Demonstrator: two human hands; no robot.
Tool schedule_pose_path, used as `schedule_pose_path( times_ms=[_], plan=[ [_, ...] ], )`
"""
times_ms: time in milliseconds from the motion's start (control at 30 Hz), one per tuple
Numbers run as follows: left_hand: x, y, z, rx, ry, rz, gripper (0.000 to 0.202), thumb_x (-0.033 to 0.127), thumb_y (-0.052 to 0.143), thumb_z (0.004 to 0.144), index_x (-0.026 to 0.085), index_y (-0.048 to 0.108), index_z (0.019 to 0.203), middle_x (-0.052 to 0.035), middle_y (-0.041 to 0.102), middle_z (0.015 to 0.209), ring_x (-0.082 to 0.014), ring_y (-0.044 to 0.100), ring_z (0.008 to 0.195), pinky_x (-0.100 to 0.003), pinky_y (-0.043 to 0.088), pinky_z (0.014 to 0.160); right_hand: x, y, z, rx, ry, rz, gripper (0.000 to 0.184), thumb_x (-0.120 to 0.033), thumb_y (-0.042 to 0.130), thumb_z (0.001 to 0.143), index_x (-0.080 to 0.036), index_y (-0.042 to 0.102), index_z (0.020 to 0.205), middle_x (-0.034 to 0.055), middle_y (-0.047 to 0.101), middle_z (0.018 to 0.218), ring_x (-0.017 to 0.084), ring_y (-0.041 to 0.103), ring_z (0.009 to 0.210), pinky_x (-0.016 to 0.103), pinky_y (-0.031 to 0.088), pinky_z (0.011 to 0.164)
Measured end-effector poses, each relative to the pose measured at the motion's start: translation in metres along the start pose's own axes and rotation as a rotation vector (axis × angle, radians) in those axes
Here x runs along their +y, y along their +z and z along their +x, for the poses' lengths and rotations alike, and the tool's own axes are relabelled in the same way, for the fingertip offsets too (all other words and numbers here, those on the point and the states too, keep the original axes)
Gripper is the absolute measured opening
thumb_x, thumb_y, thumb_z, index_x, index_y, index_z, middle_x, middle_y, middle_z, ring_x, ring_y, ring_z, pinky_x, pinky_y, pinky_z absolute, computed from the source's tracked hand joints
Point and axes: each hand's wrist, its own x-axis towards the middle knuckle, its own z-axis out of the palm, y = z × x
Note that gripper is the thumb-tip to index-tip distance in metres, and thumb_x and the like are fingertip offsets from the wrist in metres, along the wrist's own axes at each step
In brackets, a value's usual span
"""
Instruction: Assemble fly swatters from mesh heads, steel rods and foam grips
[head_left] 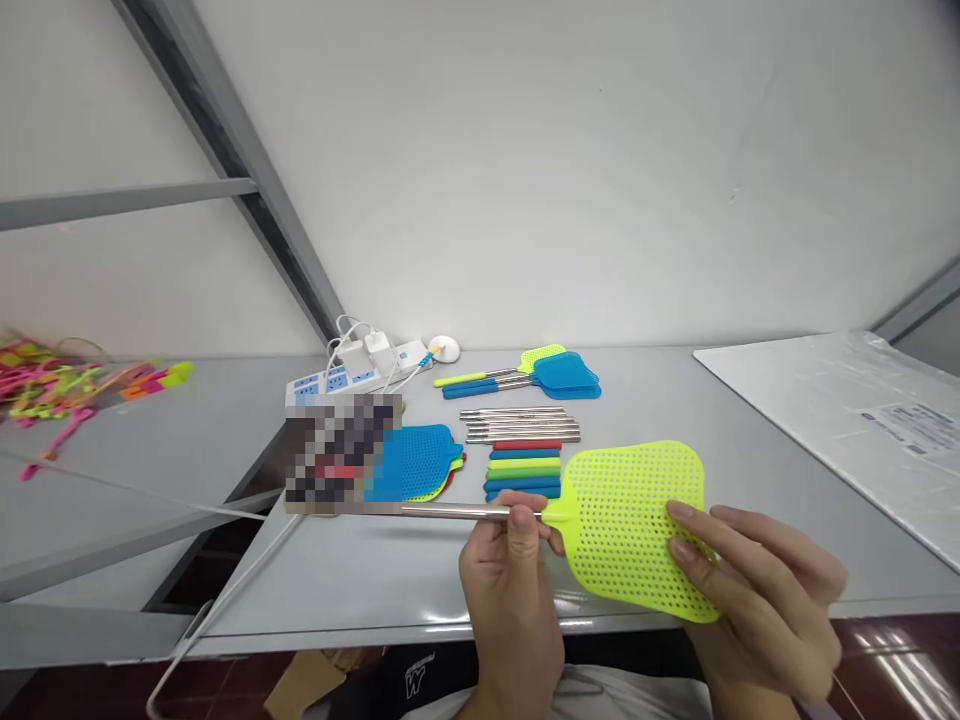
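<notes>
My left hand is closed around a silver metal rod, its thumb on top near the rod's right end. That end meets the neck of a yellow-green fly swatter head, a flat mesh paddle; how deep it sits is hidden by my fingers. With my right hand I pinch the paddle's right edge between thumb and fingers. Behind lie coloured handle grips in red, blue, yellow and green, and above them several metal rods. Blue swatter heads are stacked to the left.
Swatters with blue and yellow heads lie toward the wall. A power strip with plugs stands back left, beside a round white device. A blurred patch covers something at left. A white wrapped panel lies right; colourful strings lie far left.
</notes>
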Motion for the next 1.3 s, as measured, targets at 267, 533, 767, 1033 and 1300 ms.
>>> schedule_pose_path(
  times_ms=[267,533,767,1033,1300],
  plan=[
    [0.003,0.002,-0.009,-0.006,-0.024,-0.124,0.037,0.053,0.08,0.071,0.017,0.071,0.072,0.0062,0.047,0.046,-0.0037,0.043,0.036,-0.014,0.034,0.037,-0.013,-0.014,-0.004,-0.071,0.114,-0.003,0.039,-0.015,0.058,0.09,-0.036,0.07,0.12,-0.0015,0.074,0.114,0.03,0.065,0.089,0.046,0.053,0.064],
    [0.004,-0.003,-0.016,0.002,0.186,-0.063,0.03,0.045,0.083,0.07,0.018,0.071,0.066,0.0023,0.061,0.064,-0.0019,0.044,0.032,-0.014,0.027,0.029,-0.003,-0.027,-0.01,-0.028,0.049,0.045,0.037,-0.022,0.066,0.084,-0.037,0.073,0.117,-0.0015,0.078,0.098,0.029,0.064,0.079,0.047,0.051,0.063],
    [0.008,-0.007,-0.012,-0.284,0.235,0.094,0.021,0.037,0.077,0.078,0.019,0.068,0.07,0.0032,0.056,0.067,-0.0025,0.044,0.035,-0.017,0.033,0.034,-0.007,-0.013,0.01,0.116,0.326,0.26,0.005,-0.025,0.069,0.082,-0.03,0.072,0.082,0.0047,0.074,0.099,0.032,0.065,0.086,0.046,0.048,0.065],
    [0.013,-0.006,-0.007,-0.637,0.59,0.624,0.013,0.018,0.061,0.086,0.018,0.065,0.073,-0.0022,0.06,0.063,-0.0133,0.055,0.06,-0.025,0.045,0.057,-0.004,-0.02,0.017,-0.161,0.858,0.71,0.039,-0.034,0.04,0.099,-0.03,0.056,0.134,0.0087,0.068,0.123,0.03,0.067,0.107,0.045,0.058,0.076],
    [0.016,-0.011,0.005,-0.759,0.914,0.769,0.009,0.01,0.06,0.08,0.018,0.064,0.08,-0.0038,0.065,0.071,-0.0136,0.057,0.06,-0.025,0.043,0.057,-0.039,0.009,0.006,-0.253,1.177,1.057,0.022,-0.046,0.061,0.088,-0.029,0.067,0.101,0.0066,0.071,0.091,0.027,0.068,0.087,0.042,0.058,0.071]
  ],
)
